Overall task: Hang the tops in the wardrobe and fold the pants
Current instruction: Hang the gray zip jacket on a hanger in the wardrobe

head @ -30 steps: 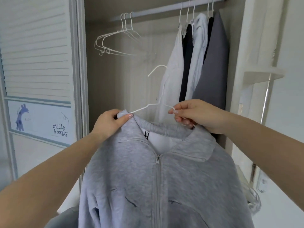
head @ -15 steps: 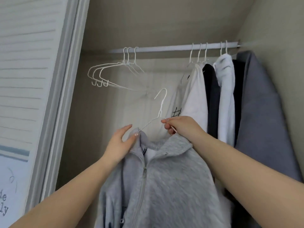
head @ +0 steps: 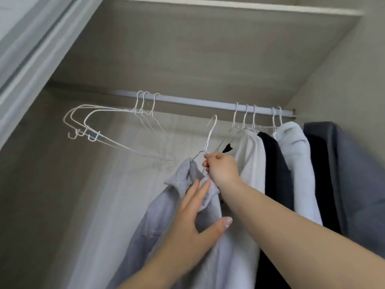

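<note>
- Grey zip-up top (head: 158,222) hangs on a white wire hanger (head: 208,138) that we hold up inside the wardrobe, below the rail (head: 198,102) and between the bare hangers and the clothes already hung.
- Our right hand (head: 221,170) pinches the wire hanger just under its neck, fingers curled round the wire; the hook points up toward the rail but sits below it, not on it.
- Our left hand (head: 193,224) lies with straight fingers against the top's collar and front, thumb spread wide, gripping nothing.
- One shoulder of the top rides on the hanger's left arm; the collar folds over beneath our right hand.
- Three empty wire hangers (head: 116,126) hang on the rail to the left, swung out at an angle, well apart from the top.
- To the right hang a white garment (head: 250,159), a black one (head: 277,170), a pale white-blue one (head: 298,163) and a dark grey one (head: 341,174), packed side by side against the wardrobe's right wall.
- The white garment is just beside our right hand.
- A shelf board (head: 229,5) runs across above the rail, and a door frame (head: 31,59) slants down the left edge.
</note>
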Action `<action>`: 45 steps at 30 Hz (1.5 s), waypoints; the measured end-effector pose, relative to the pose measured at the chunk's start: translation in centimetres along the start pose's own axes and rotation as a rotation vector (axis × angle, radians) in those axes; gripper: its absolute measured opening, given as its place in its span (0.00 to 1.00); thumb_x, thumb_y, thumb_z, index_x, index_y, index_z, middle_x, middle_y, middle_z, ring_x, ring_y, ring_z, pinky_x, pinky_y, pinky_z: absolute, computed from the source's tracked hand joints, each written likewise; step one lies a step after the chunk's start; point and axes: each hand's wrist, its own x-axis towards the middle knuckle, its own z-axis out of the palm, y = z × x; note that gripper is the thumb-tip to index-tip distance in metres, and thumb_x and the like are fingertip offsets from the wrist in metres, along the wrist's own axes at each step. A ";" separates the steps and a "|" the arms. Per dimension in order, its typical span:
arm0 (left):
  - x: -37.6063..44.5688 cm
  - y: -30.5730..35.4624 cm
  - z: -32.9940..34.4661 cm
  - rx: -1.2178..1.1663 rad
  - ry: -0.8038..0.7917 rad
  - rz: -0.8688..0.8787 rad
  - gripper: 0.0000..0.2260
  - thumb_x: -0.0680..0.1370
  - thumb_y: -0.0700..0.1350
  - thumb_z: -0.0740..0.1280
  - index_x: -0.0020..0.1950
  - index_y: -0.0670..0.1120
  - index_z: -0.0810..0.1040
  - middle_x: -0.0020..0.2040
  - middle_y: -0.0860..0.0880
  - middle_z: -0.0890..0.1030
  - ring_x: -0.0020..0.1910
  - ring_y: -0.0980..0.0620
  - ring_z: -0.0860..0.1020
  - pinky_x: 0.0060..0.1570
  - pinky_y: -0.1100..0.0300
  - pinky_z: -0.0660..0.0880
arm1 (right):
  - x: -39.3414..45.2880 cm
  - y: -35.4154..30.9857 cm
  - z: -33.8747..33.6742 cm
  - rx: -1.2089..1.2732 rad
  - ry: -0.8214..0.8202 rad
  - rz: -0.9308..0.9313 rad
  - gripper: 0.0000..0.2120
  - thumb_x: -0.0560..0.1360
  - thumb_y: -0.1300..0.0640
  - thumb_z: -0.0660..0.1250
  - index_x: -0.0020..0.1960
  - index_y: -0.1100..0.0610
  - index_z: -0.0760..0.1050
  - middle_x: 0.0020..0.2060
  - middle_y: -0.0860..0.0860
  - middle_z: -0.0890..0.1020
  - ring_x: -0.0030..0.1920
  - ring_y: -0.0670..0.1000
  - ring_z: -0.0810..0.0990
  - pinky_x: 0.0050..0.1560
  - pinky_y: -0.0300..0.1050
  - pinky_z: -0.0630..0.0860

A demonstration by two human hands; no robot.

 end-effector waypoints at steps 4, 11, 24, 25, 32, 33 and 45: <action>3.5 -1.9 0.9 0.115 0.042 0.087 0.37 0.62 0.64 0.67 0.67 0.75 0.52 0.74 0.71 0.50 0.73 0.71 0.46 0.75 0.59 0.51 | 4.5 -0.5 0.3 -0.033 0.057 -0.049 0.17 0.78 0.61 0.59 0.31 0.52 0.73 0.30 0.47 0.78 0.35 0.50 0.75 0.44 0.44 0.73; 10.0 -2.7 0.6 0.212 0.035 0.185 0.39 0.63 0.60 0.66 0.66 0.72 0.45 0.74 0.69 0.46 0.72 0.73 0.43 0.75 0.63 0.48 | 11.1 -2.7 0.8 -0.041 0.095 -0.069 0.20 0.77 0.63 0.60 0.27 0.53 0.73 0.29 0.49 0.77 0.37 0.53 0.75 0.46 0.46 0.73; 15.2 -6.3 0.0 0.243 -0.189 0.310 0.25 0.81 0.51 0.60 0.65 0.75 0.50 0.74 0.69 0.42 0.71 0.73 0.39 0.69 0.74 0.42 | 17.0 -1.6 0.0 -0.295 0.144 0.040 0.12 0.79 0.61 0.61 0.39 0.55 0.77 0.34 0.47 0.74 0.48 0.51 0.75 0.27 0.30 0.60; 15.1 -6.9 0.4 0.256 -0.191 0.302 0.25 0.80 0.52 0.60 0.65 0.75 0.50 0.74 0.69 0.42 0.72 0.71 0.40 0.71 0.70 0.43 | 17.0 -1.0 0.1 -0.276 0.120 0.055 0.14 0.79 0.60 0.61 0.35 0.55 0.75 0.32 0.47 0.74 0.44 0.50 0.75 0.29 0.31 0.61; 15.4 -8.6 2.0 0.244 -0.189 0.309 0.25 0.78 0.52 0.58 0.68 0.70 0.50 0.78 0.60 0.44 0.75 0.65 0.42 0.76 0.57 0.48 | 17.1 0.8 0.2 -0.087 0.115 0.059 0.14 0.79 0.61 0.60 0.34 0.55 0.71 0.31 0.49 0.75 0.30 0.44 0.73 0.29 0.33 0.70; 15.5 -8.6 2.1 0.264 -0.200 0.311 0.25 0.78 0.53 0.58 0.68 0.69 0.48 0.77 0.60 0.43 0.75 0.65 0.42 0.76 0.55 0.48 | 17.1 0.7 0.1 -0.084 0.107 0.063 0.14 0.79 0.61 0.60 0.34 0.55 0.71 0.31 0.49 0.76 0.30 0.44 0.74 0.30 0.33 0.71; 9.9 -3.9 2.8 0.129 -0.113 0.123 0.26 0.81 0.44 0.61 0.68 0.68 0.52 0.75 0.63 0.55 0.74 0.67 0.51 0.75 0.62 0.49 | 9.9 -0.6 -2.2 -0.321 0.236 -0.296 0.16 0.77 0.55 0.63 0.64 0.53 0.75 0.63 0.52 0.76 0.63 0.52 0.74 0.58 0.40 0.67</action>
